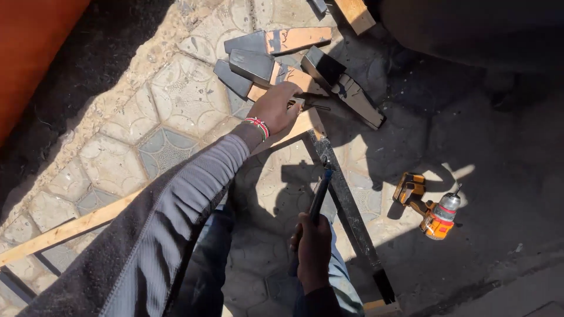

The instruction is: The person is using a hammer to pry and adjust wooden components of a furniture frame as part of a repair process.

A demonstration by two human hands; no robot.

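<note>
The left hand (275,108) reaches forward over the paved floor (170,111) and its grip is closed around something small and dark at the corner of a wooden frame (76,226); I cannot tell what the small thing is. Just beyond this grip lies a pile of wooden blocks (282,56) with dark painted ends. The right hand (313,249) is nearer to the body, its grip clamped on the handle of a hammer (320,196). To the right of this grip, beyond a dark frame bar (346,205), an orange cordless drill (432,214) lies on the floor.
</note>
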